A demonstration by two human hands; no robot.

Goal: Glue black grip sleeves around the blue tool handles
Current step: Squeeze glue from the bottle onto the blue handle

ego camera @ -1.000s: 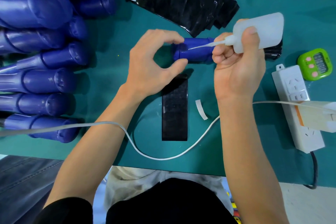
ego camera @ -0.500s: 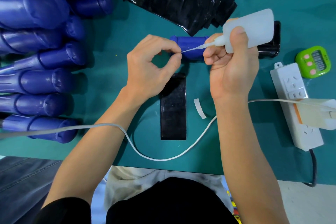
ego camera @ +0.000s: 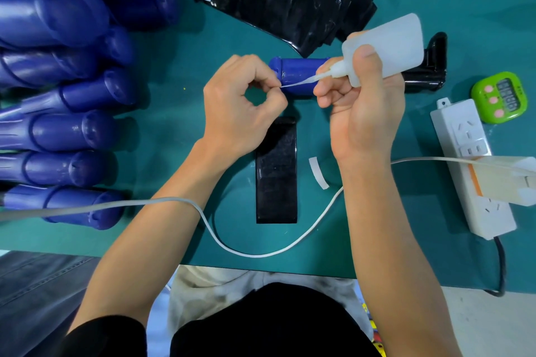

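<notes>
A blue tool handle (ego camera: 295, 75) with a black far end (ego camera: 429, 72) lies crosswise on the green mat. My right hand (ego camera: 365, 113) grips a translucent glue bottle (ego camera: 388, 46), its thin nozzle pointing left over the handle. My left hand (ego camera: 240, 107) pinches the nozzle tip between thumb and forefinger, just left of the handle's end. A flat black grip sleeve (ego camera: 277, 171) lies on the mat below the handle, between my hands. A small white backing strip (ego camera: 317, 172) lies beside it.
Several blue handles (ego camera: 66, 130) are stacked at the left. A pile of black sleeves (ego camera: 278, 0) sits at the top. A white power strip (ego camera: 475, 165) and a green timer (ego camera: 500, 97) lie at the right. A white cable (ego camera: 261, 252) loops across the mat's near edge.
My left hand let go of the handle's end and took the nozzle tip in a pinch. The glue bottle stayed in my right hand, shifted slightly left.
</notes>
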